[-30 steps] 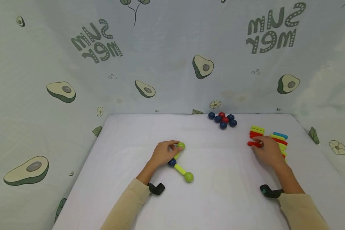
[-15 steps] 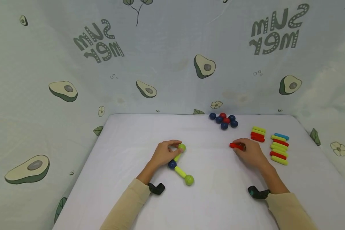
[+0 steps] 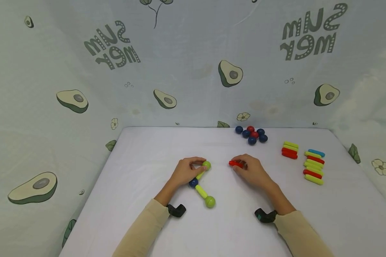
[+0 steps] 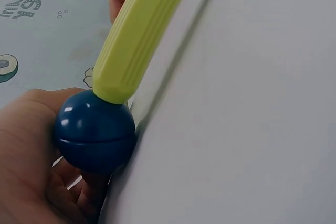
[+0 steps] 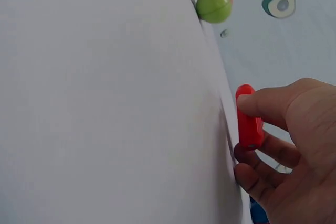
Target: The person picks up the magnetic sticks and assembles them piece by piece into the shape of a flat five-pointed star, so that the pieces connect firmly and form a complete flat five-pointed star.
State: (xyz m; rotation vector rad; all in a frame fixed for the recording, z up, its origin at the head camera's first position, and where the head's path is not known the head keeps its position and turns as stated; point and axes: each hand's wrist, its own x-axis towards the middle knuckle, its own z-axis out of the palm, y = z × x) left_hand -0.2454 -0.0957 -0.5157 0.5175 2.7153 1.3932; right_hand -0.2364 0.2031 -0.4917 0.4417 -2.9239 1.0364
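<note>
My left hand pinches the far green ball of a V-shaped ball-and-rod toy piece. A yellow-green rod runs from that ball to a dark blue ball at the bend. From there a second yellow-green rod reaches a near green ball. To the right, my right hand grips a red rod between thumb and fingers, its one end pointing left towards the far green ball. A gap separates the two.
Several dark blue balls and red balls cluster at the back edge of the white table. Two columns of rods lie at the right: a shorter one of yellow-green and red rods, and a longer one topped by a blue rod.
My right hand has drawn the red rod away from the shorter column and carried it left across the table. The left hand keeps its hold on the green ball, nearly still.
</note>
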